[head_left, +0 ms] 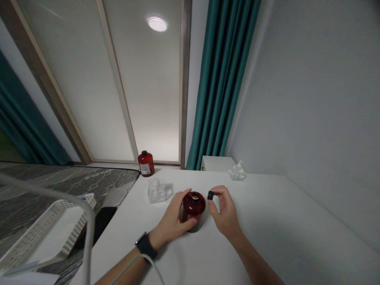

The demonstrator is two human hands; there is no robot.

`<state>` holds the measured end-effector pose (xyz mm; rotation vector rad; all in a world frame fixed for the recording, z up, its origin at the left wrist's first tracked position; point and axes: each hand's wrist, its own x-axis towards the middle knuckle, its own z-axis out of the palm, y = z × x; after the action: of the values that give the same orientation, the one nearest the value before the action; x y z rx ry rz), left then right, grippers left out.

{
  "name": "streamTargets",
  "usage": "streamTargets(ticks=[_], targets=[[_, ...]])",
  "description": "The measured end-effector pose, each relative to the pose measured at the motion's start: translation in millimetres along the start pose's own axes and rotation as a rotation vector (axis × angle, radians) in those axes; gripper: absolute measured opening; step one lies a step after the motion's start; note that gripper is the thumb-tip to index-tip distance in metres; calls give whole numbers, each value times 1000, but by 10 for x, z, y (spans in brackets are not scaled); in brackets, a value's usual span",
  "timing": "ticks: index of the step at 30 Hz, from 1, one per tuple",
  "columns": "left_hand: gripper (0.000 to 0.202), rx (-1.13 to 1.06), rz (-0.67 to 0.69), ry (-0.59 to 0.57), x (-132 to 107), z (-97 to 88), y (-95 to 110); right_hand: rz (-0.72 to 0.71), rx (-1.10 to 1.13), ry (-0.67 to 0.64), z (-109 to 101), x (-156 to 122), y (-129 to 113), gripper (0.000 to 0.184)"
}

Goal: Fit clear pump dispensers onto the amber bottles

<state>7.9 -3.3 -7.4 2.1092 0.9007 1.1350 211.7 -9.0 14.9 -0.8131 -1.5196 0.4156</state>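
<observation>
A dark red, rounded bottle (194, 206) stands upright on the white table, its neck uncapped and a lighter spot showing at the opening. My left hand (177, 219) is wrapped round the bottle's left side, thumb across the front. Just to the right of the bottle, my right hand (224, 209) pinches a small black bottle cap (210, 195) between thumb and fingertips. The cap is apart from the bottle, at about the height of its neck.
On the table (267, 229) are a clear empty container (157, 190), a capped red bottle (146, 164) at the far left corner and crumpled clear plastic (237, 171) at the back. A white perforated basket (47, 233) stands left, below table height. Pale cables cross the near left.
</observation>
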Motion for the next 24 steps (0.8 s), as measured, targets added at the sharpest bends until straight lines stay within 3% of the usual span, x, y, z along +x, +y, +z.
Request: streamTargets(ticks=[3,7,15,20,24], targets=[[61,58,93,-67,-17,-95,-36,-47,-47,21,0,8,-37,20],[57,76,167,-117,-12,-163,-69,-125,-169,-45,-7,-17,-99,25],[57,74,175,-36,43,-84,-23,-296,-238,2,7,-89,-75,31],[60,56,180,50,42,-60,-6,-295,-282,2,5,-86,-7,33],[45,59,233,41,47,-136,41,-273,-290,-13,15,-90,15,32]])
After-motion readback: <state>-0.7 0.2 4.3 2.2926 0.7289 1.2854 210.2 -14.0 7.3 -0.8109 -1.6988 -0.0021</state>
